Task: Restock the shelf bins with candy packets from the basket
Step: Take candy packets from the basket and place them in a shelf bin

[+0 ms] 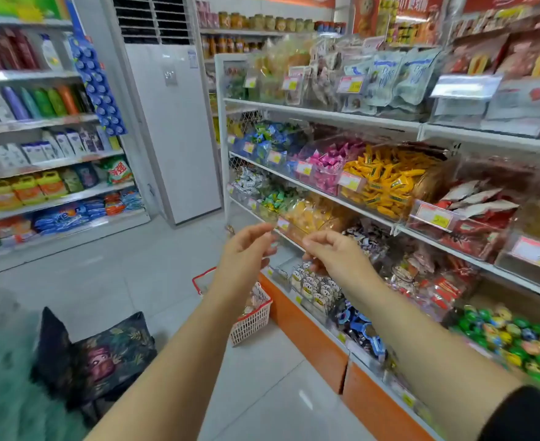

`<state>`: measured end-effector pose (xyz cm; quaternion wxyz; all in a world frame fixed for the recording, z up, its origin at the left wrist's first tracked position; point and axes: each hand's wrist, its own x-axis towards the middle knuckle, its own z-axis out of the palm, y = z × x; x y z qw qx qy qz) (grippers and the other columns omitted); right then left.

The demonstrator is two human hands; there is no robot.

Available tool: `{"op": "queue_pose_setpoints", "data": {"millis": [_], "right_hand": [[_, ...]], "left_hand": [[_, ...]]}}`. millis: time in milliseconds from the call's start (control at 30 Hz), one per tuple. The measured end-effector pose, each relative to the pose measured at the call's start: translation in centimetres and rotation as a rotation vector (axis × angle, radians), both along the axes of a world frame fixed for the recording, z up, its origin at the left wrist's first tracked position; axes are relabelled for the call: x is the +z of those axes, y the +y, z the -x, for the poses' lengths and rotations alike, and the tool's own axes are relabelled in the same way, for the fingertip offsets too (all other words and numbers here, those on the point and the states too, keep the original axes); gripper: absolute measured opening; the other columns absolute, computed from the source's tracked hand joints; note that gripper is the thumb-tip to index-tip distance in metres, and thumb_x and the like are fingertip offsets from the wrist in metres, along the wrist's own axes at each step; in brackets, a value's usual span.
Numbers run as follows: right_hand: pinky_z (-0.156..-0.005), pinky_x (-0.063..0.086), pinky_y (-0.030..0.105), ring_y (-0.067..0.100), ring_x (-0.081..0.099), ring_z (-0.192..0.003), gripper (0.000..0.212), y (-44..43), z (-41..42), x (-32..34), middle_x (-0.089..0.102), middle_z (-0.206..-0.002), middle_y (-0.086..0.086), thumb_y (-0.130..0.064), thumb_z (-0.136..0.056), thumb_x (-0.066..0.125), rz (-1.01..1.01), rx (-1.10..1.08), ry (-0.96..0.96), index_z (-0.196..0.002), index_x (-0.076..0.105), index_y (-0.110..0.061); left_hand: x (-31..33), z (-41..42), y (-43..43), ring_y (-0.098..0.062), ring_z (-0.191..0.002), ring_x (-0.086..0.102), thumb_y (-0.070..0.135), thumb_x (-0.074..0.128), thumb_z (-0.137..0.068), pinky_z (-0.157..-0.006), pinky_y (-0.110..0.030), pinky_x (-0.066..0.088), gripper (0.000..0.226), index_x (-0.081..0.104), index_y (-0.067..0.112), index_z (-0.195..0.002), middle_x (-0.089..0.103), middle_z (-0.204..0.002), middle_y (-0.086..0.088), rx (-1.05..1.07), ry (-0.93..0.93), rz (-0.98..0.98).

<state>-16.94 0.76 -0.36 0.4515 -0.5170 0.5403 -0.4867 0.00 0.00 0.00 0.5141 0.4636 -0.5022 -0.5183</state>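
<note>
Seemingly midway: pinching a blurred clear thing between left hand and right hand at bins, with packets lying in basket.

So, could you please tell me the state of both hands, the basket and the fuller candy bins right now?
left hand: raised, fingers curled; grip unclear.
right hand: raised beside it, fingers curled; grip unclear.
basket: upright on the floor, partly filled.
yellow candy bin: full.
pink candy bin: full.
</note>
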Motion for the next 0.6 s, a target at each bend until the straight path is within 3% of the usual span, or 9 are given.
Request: {"op": "queue_pose_setpoints", "data": {"millis": [100,267,400,500,600], "right_hand": [[-0.053,0.047,0.016,0.007,0.054,-0.053,0.008,-3.2,-2.2,-1.4,0.066,-0.070,-0.001,-0.013,-0.098,0.061,-0.051,-0.018,-0.037,-0.099,0.066,-0.007],[-0.056,0.044,0.021,0.008,0.052,-0.053,0.006,-8.5,-4.9,-4.0,0.064,-0.066,-0.005,-0.012,-0.097,0.061,-0.117,-0.038,-0.039,-0.094,0.066,-0.011],[-0.051,0.044,0.016,0.008,0.052,-0.052,0.007,-13.5,-5.1,-5.0,0.064,-0.072,0.002,-0.013,-0.097,0.061,-0.160,-0.082,-0.045,-0.097,0.066,-0.008],[-0.049,0.044,0.016,0.008,0.052,-0.053,0.012,-18.4,-4.9,-5.5,0.064,-0.077,0.005,-0.013,-0.098,0.059,-0.166,-0.113,-0.039,-0.105,0.065,-0.004],[-0.057,0.047,0.021,0.011,0.055,-0.059,0.012,-23.3,-5.1,-6.1,0.067,-0.079,0.004,-0.016,-0.098,0.061,-0.168,-0.131,-0.010,-0.104,0.066,-0.008]], "left_hand": [[-1.5,-2.0,-3.2,-0.009,-0.087,0.063,0.018,0.061,-0.098,-0.088,-0.028,0.050,0.014,0.069,0.026,-0.105,0.069,-0.095,0.006,-0.007,-0.015,-0.029],[-3.9,-4.3,-9.6,-0.009,-0.088,0.064,0.019,0.061,-0.097,-0.088,-0.028,0.051,0.016,0.070,0.027,-0.109,0.067,-0.088,0.006,-0.057,-0.064,-0.059],[-5.3,-4.1,-15.6,-0.007,-0.084,0.063,0.019,0.061,-0.098,-0.082,-0.022,0.050,0.019,0.069,0.023,-0.114,0.064,-0.084,0.008,-0.106,-0.084,-0.096],[-6.0,-3.7,-20.6,-0.010,-0.084,0.062,0.018,0.061,-0.098,-0.084,-0.027,0.051,0.018,0.069,0.022,-0.114,0.066,-0.087,0.006,-0.126,-0.077,-0.109],[-6.4,-3.9,-25.2,-0.011,-0.088,0.064,0.018,0.061,-0.098,-0.092,-0.035,0.052,0.017,0.069,0.024,-0.112,0.069,-0.094,0.005,-0.112,-0.084,-0.116]]}}
